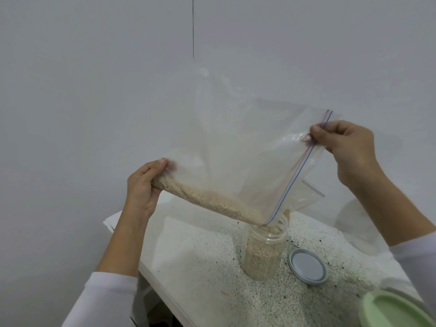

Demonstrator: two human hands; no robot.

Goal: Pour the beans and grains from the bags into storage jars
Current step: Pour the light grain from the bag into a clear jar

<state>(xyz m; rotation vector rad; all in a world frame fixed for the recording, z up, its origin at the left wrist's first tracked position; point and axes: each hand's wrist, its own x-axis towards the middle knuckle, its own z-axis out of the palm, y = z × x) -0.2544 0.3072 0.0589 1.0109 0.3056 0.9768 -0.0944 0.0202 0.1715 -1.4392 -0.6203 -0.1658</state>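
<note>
You are mid-pour: your left hand [144, 185] grips the bag [236, 147] at its bottom corner, your right hand [346, 145] pinches its zip edge, grain slides into the jar [263, 253] on the table [207, 267]; next, lift the left corner higher.

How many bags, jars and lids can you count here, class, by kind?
Clear plastic zip bag of pale grain: 1
Clear plastic jar part-filled with grain: 1
Lids: 2, a round grey lid and a pale green lid
Total: 4
</note>
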